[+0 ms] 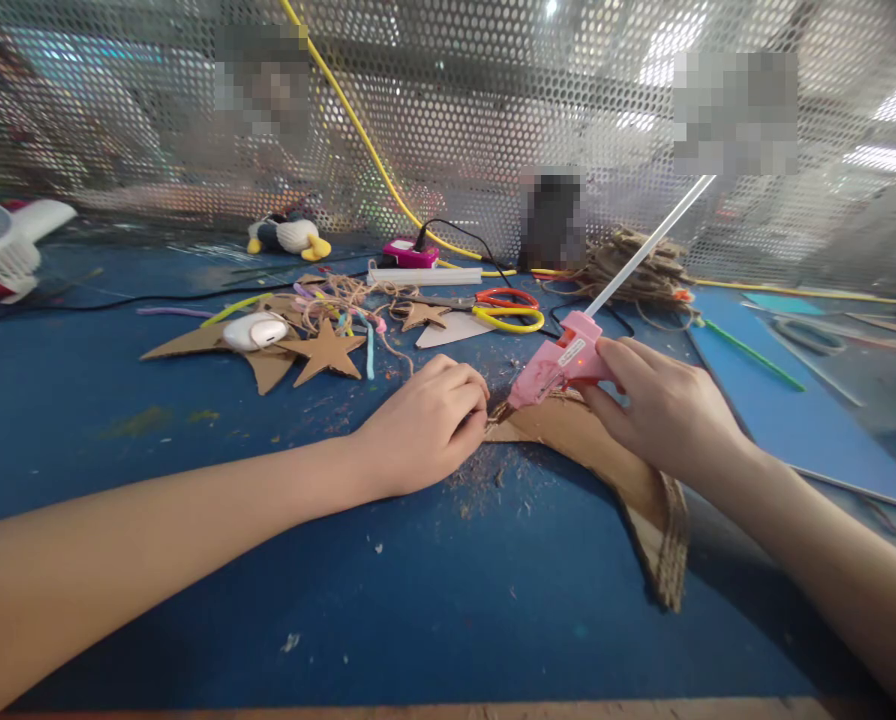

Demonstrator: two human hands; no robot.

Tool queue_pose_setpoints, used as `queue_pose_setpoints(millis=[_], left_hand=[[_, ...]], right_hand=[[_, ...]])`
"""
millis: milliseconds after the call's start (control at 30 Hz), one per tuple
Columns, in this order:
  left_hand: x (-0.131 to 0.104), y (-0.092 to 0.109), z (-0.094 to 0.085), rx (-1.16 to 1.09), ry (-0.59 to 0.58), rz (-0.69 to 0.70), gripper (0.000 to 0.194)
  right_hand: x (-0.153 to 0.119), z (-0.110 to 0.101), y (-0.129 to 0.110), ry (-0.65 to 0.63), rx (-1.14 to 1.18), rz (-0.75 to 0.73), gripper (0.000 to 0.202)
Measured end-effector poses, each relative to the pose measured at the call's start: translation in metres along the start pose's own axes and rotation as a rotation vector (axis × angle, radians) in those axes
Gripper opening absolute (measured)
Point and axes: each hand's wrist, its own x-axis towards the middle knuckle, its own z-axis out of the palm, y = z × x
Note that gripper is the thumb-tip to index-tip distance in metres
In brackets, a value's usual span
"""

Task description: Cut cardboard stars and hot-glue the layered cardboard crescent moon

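Observation:
A curved, crescent-like piece of cardboard (605, 440) lies on the blue tabletop, with brown twine along its outer edge and right end. My left hand (437, 420) is closed at the crescent's left tip; its fingertips are partly hidden. In my right hand (665, 400) is a pink glue gun (560, 365), tilted so that its nozzle points down at the tip beside my left fingers. A long, clear glue stick (650, 245) sticks out of the gun's back. Small scraps of fibre are scattered below the tip.
Cardboard stars (329, 352), a white oval device (255, 331) and tangled twine (328, 300) lie left. Behind my hands are scissors (512, 310) and glue sticks (425, 276). A twine bundle (635, 265) and a blue board (800, 390) are at right; a perforated metal screen (448, 120) stands behind.

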Motion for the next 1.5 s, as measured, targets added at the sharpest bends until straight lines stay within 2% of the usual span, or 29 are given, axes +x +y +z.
queue_pose_setpoints(millis=[667, 800, 867, 933, 1000, 1100, 1200, 1267, 1400, 1500], left_hand=[[-0.001, -0.002, 0.002, -0.008, -0.002, 0.014, 0.014], [-0.001, -0.003, 0.002, -0.006, -0.012, 0.004, 0.013], [0.000, -0.002, 0.001, 0.000, -0.015, 0.003, 0.013], [-0.001, -0.001, 0.001, 0.009, -0.010, 0.005, 0.013], [-0.001, 0.000, 0.000, 0.024, -0.007, -0.006, 0.013], [-0.001, 0.003, 0.000, 0.063, -0.012, -0.046, 0.012], [-0.002, 0.004, 0.000, 0.086, -0.031, -0.065, 0.023], [-0.003, 0.003, 0.000, 0.085, -0.036, -0.060, 0.023], [-0.002, 0.001, 0.001, 0.057, -0.028, -0.022, 0.011], [-0.001, 0.001, 0.001, 0.034, -0.030, 0.010, 0.008]], right_hand=[[0.000, -0.014, -0.002, 0.090, -0.206, -0.074, 0.015], [0.000, -0.013, 0.001, 0.176, -0.243, -0.144, 0.013], [0.000, -0.012, 0.001, 0.215, -0.247, -0.127, 0.013], [0.000, -0.011, 0.002, 0.216, -0.248, -0.036, 0.016], [0.000, -0.009, 0.002, 0.179, -0.238, 0.114, 0.021], [0.001, -0.003, 0.007, 0.050, -0.160, 0.347, 0.028], [0.000, 0.009, 0.017, -0.091, -0.081, 0.481, 0.032], [-0.002, 0.017, 0.024, -0.160, -0.088, 0.513, 0.035], [-0.006, 0.023, 0.034, -0.276, -0.156, 0.492, 0.040], [-0.004, 0.017, 0.032, -0.222, -0.186, 0.401, 0.044]])
